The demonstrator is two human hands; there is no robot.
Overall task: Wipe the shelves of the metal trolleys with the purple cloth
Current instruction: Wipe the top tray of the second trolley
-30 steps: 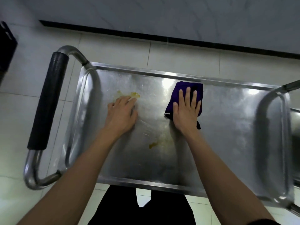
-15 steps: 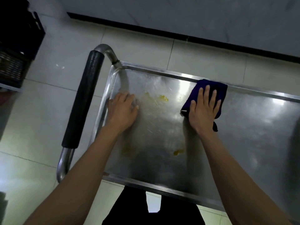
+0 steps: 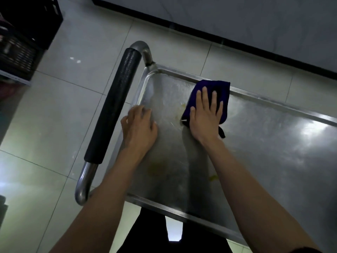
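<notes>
Purple cloth (image 3: 221, 99) lies flat on the top shelf (image 3: 264, 152) of the metal trolley, near the far rim and toward the handle end, pinned under the right hand (image 3: 205, 117). That hand lies palm down on it with straight, slightly spread fingers (image 3: 204, 95) pointing toward the far rim; nothing is curled round the fabric, it is simply pressed to the steel. The cloth shows past the fingertips and to the right of the hand, and a dark corner of it pokes out beside the wrist. The right forearm runs back from the hand toward the lower right of the view, low over the shelf.

The left hand (image 3: 139, 128) rests near the handle-end rim of the same shelf, apart from the cloth, palm down. Its fingers are blurred, so I cannot tell whether they lie straight or bend over the rim; it holds nothing that shows. Its forearm comes in from the lower left and crosses the near rim.

Yellowish smears (image 3: 156, 168) mark the steel between and behind the two hands, and another spot sits just beside the right forearm. Just outside the handle end stands the push handle (image 3: 114, 114), a steel tube with a black foam sleeve. Pale floor tiles (image 3: 54, 110) lie under the trolley, a dark crate (image 3: 27, 24) sits at the upper left, and a black skirting strip (image 3: 255, 46) runs along the wall beyond.
</notes>
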